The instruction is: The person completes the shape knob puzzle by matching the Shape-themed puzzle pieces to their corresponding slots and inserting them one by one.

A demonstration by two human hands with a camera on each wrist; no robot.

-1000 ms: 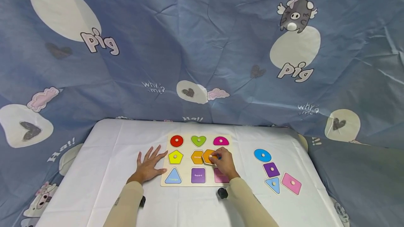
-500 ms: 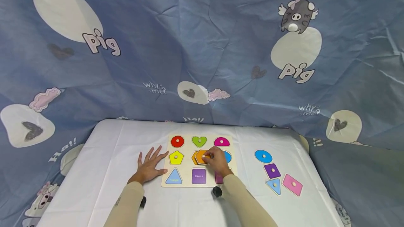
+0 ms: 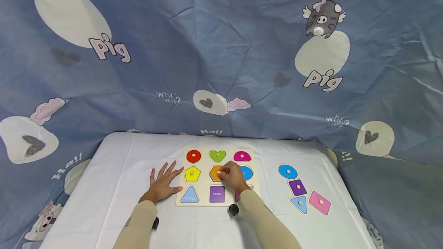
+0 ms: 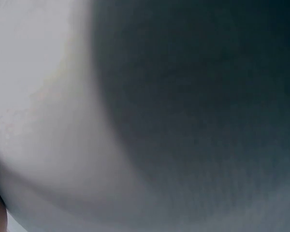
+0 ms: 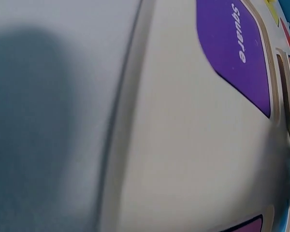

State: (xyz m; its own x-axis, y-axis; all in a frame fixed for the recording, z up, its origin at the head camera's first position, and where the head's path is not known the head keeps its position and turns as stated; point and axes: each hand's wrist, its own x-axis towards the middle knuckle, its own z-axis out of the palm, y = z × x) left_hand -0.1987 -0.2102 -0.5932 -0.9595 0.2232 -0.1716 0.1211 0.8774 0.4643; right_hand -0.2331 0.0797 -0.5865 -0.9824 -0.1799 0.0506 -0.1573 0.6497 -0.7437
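A pale wooden shape-puzzle board (image 3: 204, 183) lies on the white-covered table. My right hand (image 3: 235, 177) pinches the knob of an orange hexagon piece (image 3: 214, 173) over the board's middle hexagon recess; whether it sits fully down cannot be told. Spread flat, my left hand (image 3: 162, 186) rests at the board's left edge, its thumb and a fingertip reaching the rim. Printed recesses show bare for the blue triangle (image 3: 190, 195), purple square (image 3: 217, 194) and blue oval (image 3: 247, 173). My right forearm partly hides the lower-right recess. The left wrist view shows only blurred cloth and shadow.
Seated pieces include a red circle (image 3: 194, 156), green heart (image 3: 217, 156), magenta half-circle (image 3: 242, 156) and yellow pentagon (image 3: 192, 173). Right of the board lie a blue oval piece (image 3: 288, 171), purple square piece (image 3: 297, 187), blue triangle piece (image 3: 299, 204) and pink rhombus piece (image 3: 319, 202).
My right hand has carried the orange hexagon leftward, from beside the hexagon recess to over it, uncovering the blue oval recess. My left hand has stayed in place.
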